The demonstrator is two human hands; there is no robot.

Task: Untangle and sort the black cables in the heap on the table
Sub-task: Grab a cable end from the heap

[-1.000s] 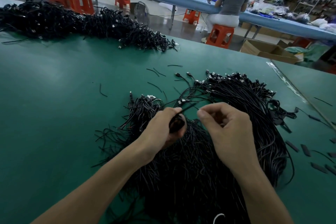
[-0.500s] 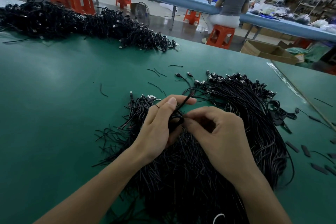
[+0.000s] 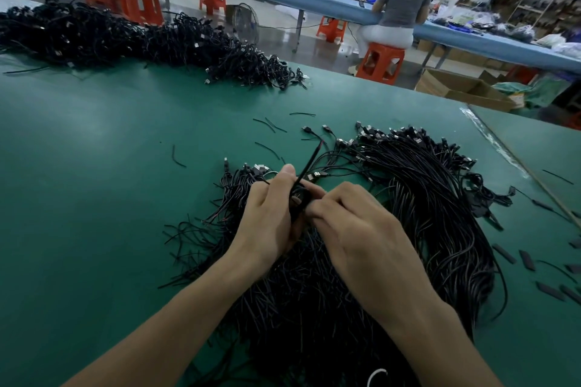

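Note:
A big heap of black cables (image 3: 424, 214) with plug ends lies on the green table (image 3: 94, 198) in front of me. My left hand (image 3: 270, 217) grips a small coiled black cable (image 3: 298, 195) above the heap's middle; one end of it sticks up and away toward the plugs. My right hand (image 3: 352, 229) is pressed against the left, its fingertips pinching the same coil. The coil is mostly hidden between my fingers. A smaller bunch of cables (image 3: 245, 179) lies just left of my left hand.
A second long pile of black cables (image 3: 141, 41) runs along the table's far left edge. Short cable scraps (image 3: 270, 126) lie between the piles, and flat black pieces (image 3: 528, 261) at the right. Beyond are orange stools (image 3: 380, 63), a cardboard box (image 3: 462, 88) and a seated person (image 3: 399, 9).
My right hand has moved left and closed in on the coil in my left hand; a second ago it was apart from it. The cable's free end now points up and away.

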